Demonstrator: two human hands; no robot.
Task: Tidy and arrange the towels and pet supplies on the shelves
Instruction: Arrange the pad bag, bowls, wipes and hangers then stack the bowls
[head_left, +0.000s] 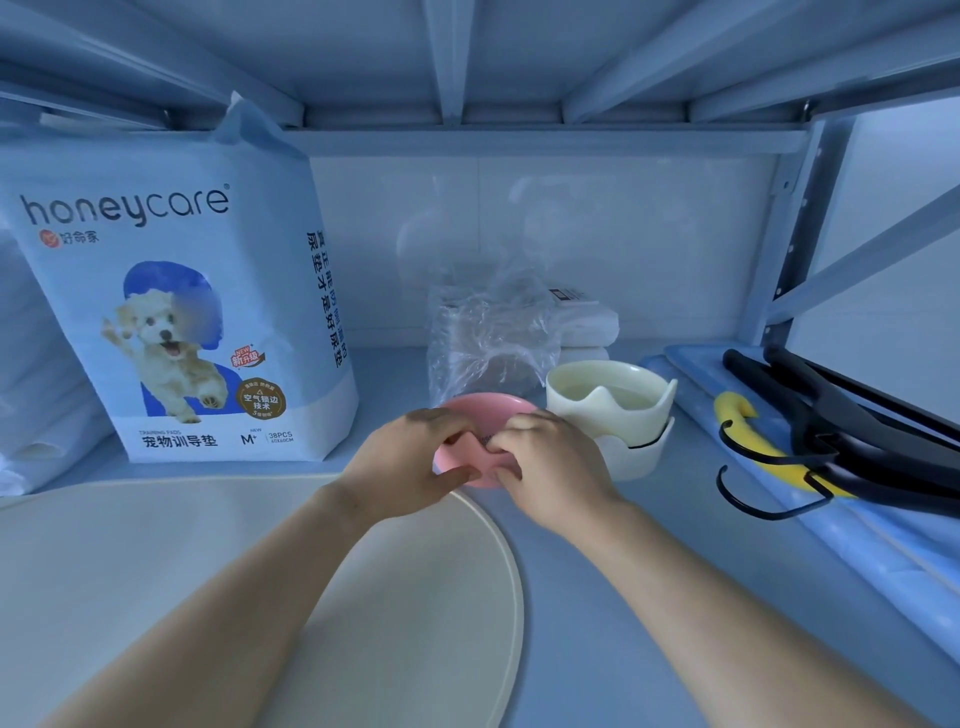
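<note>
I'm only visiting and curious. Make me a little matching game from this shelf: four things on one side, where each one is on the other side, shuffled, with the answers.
Things
1. pink bowl
2. cream bowls
3. pad pack
4. yellow hanger

Places
A. standing upright at the left of the shelf
B. lying on the blue mat at the far right
C. held by the left hand and right hand
D. stacked just right of the hands

Pairs: 1-C, 2-D, 3-A, 4-B
</note>
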